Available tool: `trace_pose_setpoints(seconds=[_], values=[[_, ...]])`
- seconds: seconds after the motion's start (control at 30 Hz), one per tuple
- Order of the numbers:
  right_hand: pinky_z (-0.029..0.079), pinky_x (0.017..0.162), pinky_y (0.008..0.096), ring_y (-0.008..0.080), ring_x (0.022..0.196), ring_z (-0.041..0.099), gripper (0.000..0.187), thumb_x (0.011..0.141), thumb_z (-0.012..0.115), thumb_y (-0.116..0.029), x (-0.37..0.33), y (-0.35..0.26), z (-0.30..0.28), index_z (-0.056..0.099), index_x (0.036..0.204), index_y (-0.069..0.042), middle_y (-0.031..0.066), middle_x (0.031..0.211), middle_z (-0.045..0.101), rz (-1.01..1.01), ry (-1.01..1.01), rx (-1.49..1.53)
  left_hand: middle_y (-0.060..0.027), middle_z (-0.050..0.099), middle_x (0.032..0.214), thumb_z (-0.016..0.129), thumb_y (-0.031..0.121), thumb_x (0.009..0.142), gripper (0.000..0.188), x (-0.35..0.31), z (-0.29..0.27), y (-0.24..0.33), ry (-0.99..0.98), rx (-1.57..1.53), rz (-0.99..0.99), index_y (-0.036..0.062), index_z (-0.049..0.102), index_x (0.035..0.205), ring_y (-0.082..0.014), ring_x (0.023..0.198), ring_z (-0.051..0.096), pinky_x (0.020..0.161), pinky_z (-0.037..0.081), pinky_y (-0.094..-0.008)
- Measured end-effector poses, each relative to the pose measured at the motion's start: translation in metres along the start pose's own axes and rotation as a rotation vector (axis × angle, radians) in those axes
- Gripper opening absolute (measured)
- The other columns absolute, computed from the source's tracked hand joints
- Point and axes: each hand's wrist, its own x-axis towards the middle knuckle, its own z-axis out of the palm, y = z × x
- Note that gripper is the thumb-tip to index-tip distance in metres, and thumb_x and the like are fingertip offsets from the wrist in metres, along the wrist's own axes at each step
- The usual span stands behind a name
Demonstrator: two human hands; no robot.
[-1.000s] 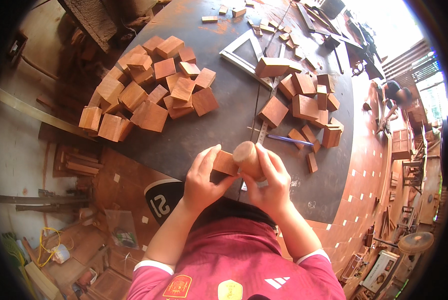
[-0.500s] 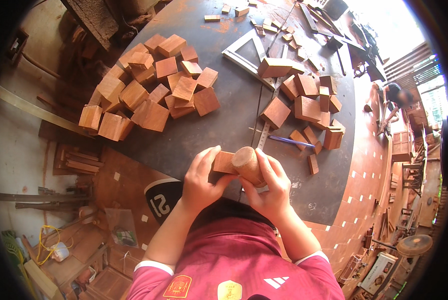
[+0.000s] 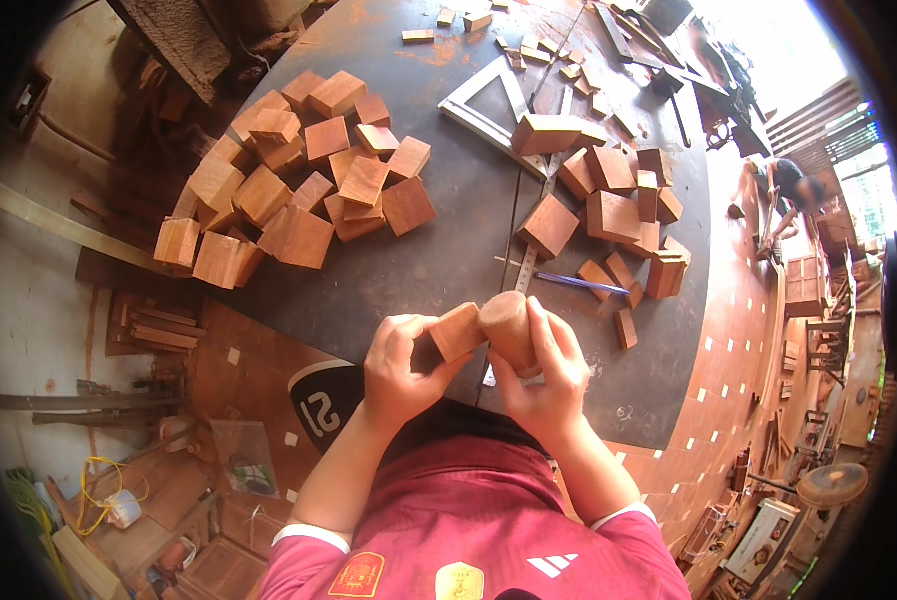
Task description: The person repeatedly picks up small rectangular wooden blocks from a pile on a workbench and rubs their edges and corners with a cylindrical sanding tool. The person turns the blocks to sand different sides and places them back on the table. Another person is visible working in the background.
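My left hand (image 3: 399, 365) is closed on a reddish-brown wooden block (image 3: 457, 332), which it holds tilted. Beside it, my right hand (image 3: 551, 375) grips a rounded wooden cylinder (image 3: 510, 330) with a flat, paler end. The two pieces meet or nearly meet at the block's upper right corner; whether they touch I cannot tell. Both are held over the near edge of the dark table (image 3: 369, 290). Just beyond my hands lie a steel ruler (image 3: 526, 268) and a blue pen (image 3: 581, 282).
A large pile of wooden blocks (image 3: 304, 235) covers the table's left side. Another block group (image 3: 614, 216) stands to the right, near a metal triangular frame (image 3: 469, 100). Small offcuts (image 3: 537, 55) are scattered at the far end. Another person (image 3: 789, 190) is in the right background.
The block in my left hand has turned and come slightly apart from the cylinder. My right hand has shifted a little right with the cylinder, tipping it more upright.
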Motion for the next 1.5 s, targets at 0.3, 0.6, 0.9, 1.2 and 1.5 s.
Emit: trace_pose_setpoints(seconds=[0.3, 0.6, 0.9, 1.2, 1.5], values=[[0.061, 0.089, 0.0447, 0.0417, 0.103, 0.072, 0.067, 0.075, 0.091, -0.005, -0.006, -0.008, 0.001, 0.068, 0.137, 0.003, 0.0251, 0.120, 0.068, -0.030, -0.061, 0.080, -0.0119, 0.067, 0.096, 0.101, 0.020, 0.069, 0.057, -0.007, 0.004, -0.003, -0.001, 0.007, 0.003, 0.0061, 0.065, 0.111, -0.0315, 0.081, 0.068, 0.071, 0.057, -0.0404], [0.061, 0.090, 0.0448, 0.0408, 0.104, 0.072, 0.068, 0.075, 0.092, -0.005, -0.011, -0.010, -0.004, 0.067, 0.139, 0.002, 0.0242, 0.121, 0.069, -0.082, -0.121, 0.107, -0.0109, 0.064, 0.088, 0.101, 0.018, 0.067, 0.053, -0.004, 0.006, 0.001, 0.036, 0.008, -0.013, 0.0039, 0.063, 0.101, -0.0290, 0.073, 0.065, 0.066, 0.054, -0.0390], [0.061, 0.092, 0.0454, 0.0417, 0.108, 0.073, 0.073, 0.075, 0.093, -0.006, -0.018, -0.009, -0.002, 0.065, 0.142, 0.003, 0.0262, 0.124, 0.069, -0.083, -0.105, 0.090, -0.0132, 0.066, 0.094, 0.101, 0.020, 0.070, 0.054, -0.007, 0.006, 0.000, 0.001, 0.005, -0.031, 0.0045, 0.065, 0.108, -0.0327, 0.080, 0.068, 0.069, 0.057, -0.0418], [0.061, 0.092, 0.0446, 0.0403, 0.106, 0.071, 0.071, 0.074, 0.091, -0.004, -0.017, -0.015, -0.002, 0.067, 0.141, 0.000, 0.0225, 0.123, 0.067, -0.069, -0.125, 0.108, -0.0128, 0.065, 0.092, 0.100, 0.019, 0.070, 0.053, -0.007, 0.007, 0.000, 0.014, 0.025, -0.022, 0.0038, 0.065, 0.107, -0.0320, 0.079, 0.068, 0.069, 0.057, -0.0408], [0.061, 0.092, 0.0445, 0.0404, 0.106, 0.071, 0.073, 0.074, 0.091, -0.003, -0.020, -0.018, 0.000, 0.066, 0.142, -0.002, 0.0217, 0.124, 0.067, -0.031, -0.099, 0.128, -0.0122, 0.064, 0.090, 0.093, 0.009, 0.067, 0.049, -0.005, 0.006, 0.002, 0.026, 0.018, -0.012, 0.0029, 0.064, 0.106, -0.0312, 0.077, 0.066, 0.068, 0.055, -0.0405]])
